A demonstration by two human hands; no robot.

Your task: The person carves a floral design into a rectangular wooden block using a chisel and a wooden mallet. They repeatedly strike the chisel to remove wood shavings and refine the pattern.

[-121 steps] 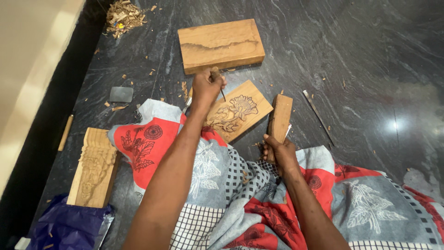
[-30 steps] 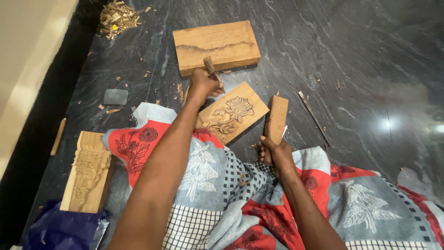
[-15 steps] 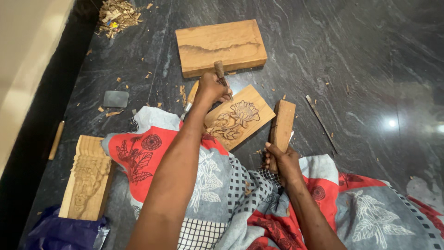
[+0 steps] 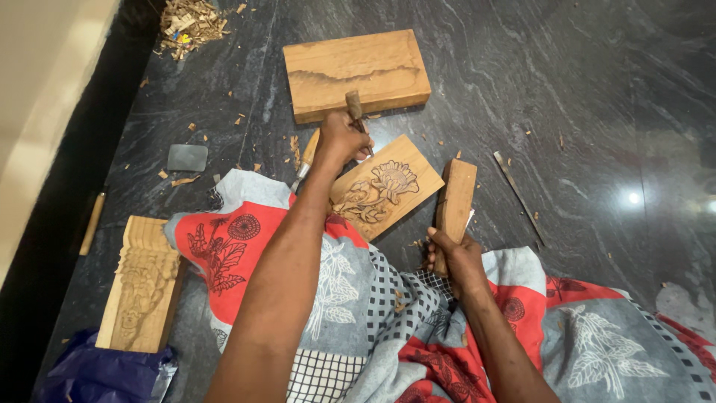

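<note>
- Patterned cloth (image 4: 373, 328), red/grey with floral and check print, is draped over the lap at frame bottom; soft, creased.
- Blue plastic bag (image 4: 97, 377) is seen bottom left, crumpled and glossy.
- Right hand (image 4: 456, 257): fingers are wrapped tight round the lower end of a wooden mallet (image 4: 455, 201), a plain rectangular block held upright just right of the panel.
- Carved corbel piece (image 4: 142, 283) lies at left on the floor, pale wood, relief cut on its face, partly over the bag.
- Carved panel (image 4: 384, 186): small rectangular board, set diagonally on the floor ahead of the cloth edge. A flower and leaves are already cut in relief across the middle; margins are left flat, so the work is judged well along, with detailing likely remaining.
- Left hand (image 4: 339, 138): fingers are closed round a chisel (image 4: 356, 112), wooden handle up; the tip is lost against the panel's upper left edge.
- A second chisel (image 4: 306, 158) lies just beside that hand.
- Larger plank (image 4: 356, 73) lies beyond, uncarved, smooth, dark grain streak.
- Floor (image 4: 567, 89) is polished dark stone, veined, littered with chips; a shavings pile (image 4: 190, 22) sits far left.
</note>
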